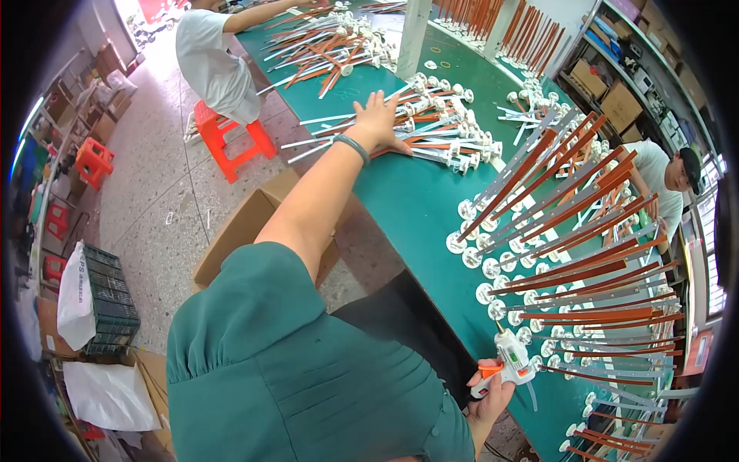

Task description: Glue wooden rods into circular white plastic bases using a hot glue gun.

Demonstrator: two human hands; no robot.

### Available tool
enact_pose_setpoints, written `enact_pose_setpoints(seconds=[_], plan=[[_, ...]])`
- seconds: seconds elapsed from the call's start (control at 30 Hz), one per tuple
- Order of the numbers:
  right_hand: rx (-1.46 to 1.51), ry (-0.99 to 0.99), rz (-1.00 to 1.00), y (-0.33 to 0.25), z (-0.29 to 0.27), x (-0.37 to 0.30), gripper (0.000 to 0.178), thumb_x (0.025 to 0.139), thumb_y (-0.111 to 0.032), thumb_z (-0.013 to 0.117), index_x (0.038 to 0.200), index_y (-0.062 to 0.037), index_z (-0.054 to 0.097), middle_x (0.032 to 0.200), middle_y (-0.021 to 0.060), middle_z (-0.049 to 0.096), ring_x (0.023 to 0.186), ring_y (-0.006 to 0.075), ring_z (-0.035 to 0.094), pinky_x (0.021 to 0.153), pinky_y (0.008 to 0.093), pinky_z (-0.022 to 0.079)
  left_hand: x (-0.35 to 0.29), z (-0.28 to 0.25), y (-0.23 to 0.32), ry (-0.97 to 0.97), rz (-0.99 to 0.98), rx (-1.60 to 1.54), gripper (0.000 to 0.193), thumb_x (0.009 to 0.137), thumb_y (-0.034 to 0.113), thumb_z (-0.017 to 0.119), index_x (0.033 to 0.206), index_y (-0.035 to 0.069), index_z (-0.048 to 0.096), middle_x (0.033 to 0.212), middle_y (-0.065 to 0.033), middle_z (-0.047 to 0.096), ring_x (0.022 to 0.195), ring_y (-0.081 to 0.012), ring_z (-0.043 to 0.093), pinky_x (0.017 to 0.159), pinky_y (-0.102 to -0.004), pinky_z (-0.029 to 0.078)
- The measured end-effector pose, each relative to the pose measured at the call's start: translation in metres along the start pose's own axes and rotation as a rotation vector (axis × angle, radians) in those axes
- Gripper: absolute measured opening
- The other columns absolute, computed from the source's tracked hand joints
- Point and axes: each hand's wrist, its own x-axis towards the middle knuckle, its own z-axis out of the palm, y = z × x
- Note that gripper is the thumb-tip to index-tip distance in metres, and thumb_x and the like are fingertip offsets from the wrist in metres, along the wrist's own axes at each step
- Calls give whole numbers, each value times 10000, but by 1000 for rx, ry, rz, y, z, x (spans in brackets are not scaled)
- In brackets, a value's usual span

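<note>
My left hand (pixel 376 125) reaches out over a loose pile of strips with round white bases (pixel 454 127), fingers spread and nothing visibly gripped. Its fingertips are at the pile's near left side; whether they touch a strip I cannot tell. Low on the right, my right hand (pixel 493 393) is closed around a white hot glue gun (pixel 514 356) with an orange trigger. The gun's nozzle points up and away, close to the bases of brown and grey strips (pixel 570 316) standing in dense rows on the green table (pixel 408 208).
Another heap of strips (pixel 331 46) lies at the table's far end, beside a co-worker (pixel 215 61) by a red stool (pixel 223 138). A second person (pixel 662 177) is across the table. An open cardboard box (pixel 246 227) stands left of my arm. White posts (pixel 414 38) rise from the table.
</note>
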Motion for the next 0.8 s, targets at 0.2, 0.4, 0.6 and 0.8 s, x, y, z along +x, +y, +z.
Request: enact_pose_setpoints(seconds=[0.2, 0.4, 0.6, 0.8], plan=[[-1, 5, 18, -3, 5, 1, 374, 949, -76, 494, 1269, 110, 435, 996, 247, 652, 630, 208, 600, 573, 311, 511, 17, -3, -19, -182, -69, -57, 1406, 456, 717, 862, 1561, 132, 217, 1472, -198, 411, 1389, -368, 373, 1103, -573, 302], [23, -2, 4, -1, 3, 4, 383, 946, -83, 504, 1270, 110, 433, 991, 240, 650, 629, 210, 598, 571, 316, 512, 11, 5, -24, -52, 39, -211, 1099, 559, 663, 849, 1452, 143, 476, 1318, -185, 520, 1280, -360, 484, 1033, -495, 399], [23, 6, -4, 0, 2, 4, 401, 944, -148, 568, 1245, 86, 441, 992, 241, 647, 603, 213, 596, 542, 310, 509, 48, 25, -40, 107, -155, -411, 287, 871, 249, 669, 1127, 130, 717, 1152, -143, 672, 1094, -317, 633, 922, -419, 506], [45, 35, -13, 2, -1, 0, 423, 938, -190, 617, 1230, 66, 448, 1004, 243, 640, 596, 217, 597, 533, 305, 506, 60, 9, -38, 709, -5, -552, 424, 833, -36, 553, 1127, 217, 723, 1038, -190, 661, 952, -348, 631, 817, -429, 520]])
